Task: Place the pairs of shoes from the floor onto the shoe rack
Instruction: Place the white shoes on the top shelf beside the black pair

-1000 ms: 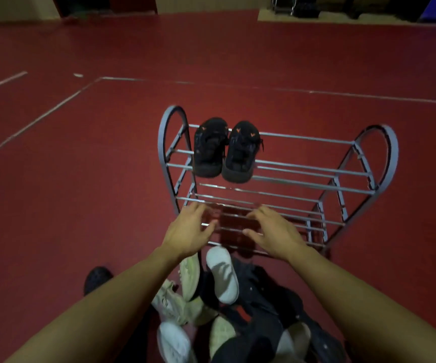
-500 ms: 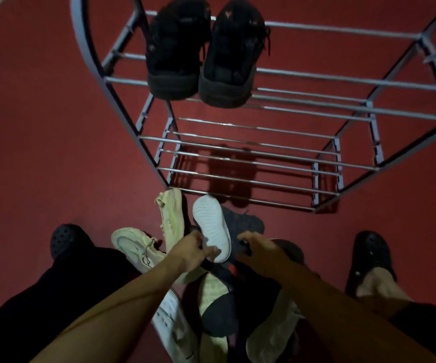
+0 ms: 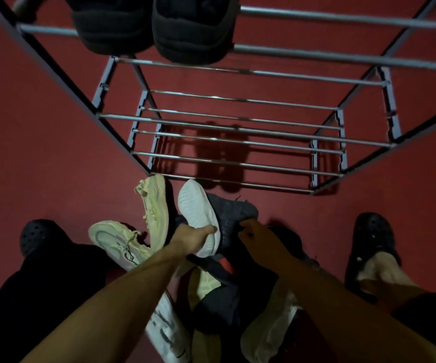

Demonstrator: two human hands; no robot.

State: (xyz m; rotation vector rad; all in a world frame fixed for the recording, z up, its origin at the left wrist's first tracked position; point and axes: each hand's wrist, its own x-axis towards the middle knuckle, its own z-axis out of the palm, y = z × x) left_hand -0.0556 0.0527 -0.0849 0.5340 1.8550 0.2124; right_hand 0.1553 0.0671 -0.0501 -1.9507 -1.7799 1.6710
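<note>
Your left hand (image 3: 190, 238) is closed around the heel end of a dark knit sneaker with a white ribbed sole (image 3: 198, 213), which lies on its side on top of the pile with the sole turned up toward you and the toe pointing at the rack. Your right hand (image 3: 257, 237) is just beside it, fingers curled onto the dark upper of that same shoe near the collar; you cannot tell from here whether they have pinched it or only rest on it.

The grey metal shoe rack with tubular rails (image 3: 237, 132) stands straight ahead on the dark red floor (image 3: 41, 127). A pair of black shoes (image 3: 154, 24) sits side by side on its top shelf at the left end, heels hanging over the front rail. The lower shelves carry nothing, only the shadow of that pair on the floor beneath.

The rest of the shoes are heaped on the floor between your feet, just in front of the rack's bottom rail. Two pale cream lace-up sneakers (image 3: 135, 231) lie to the left of your left hand, one on its side pointing at the rack, the other angled out to the left. More pale and dark shoes (image 3: 219, 305) are tangled under your forearms, too jumbled to pair up. Your black perforated clogs (image 3: 368, 242) flank the heap.
</note>
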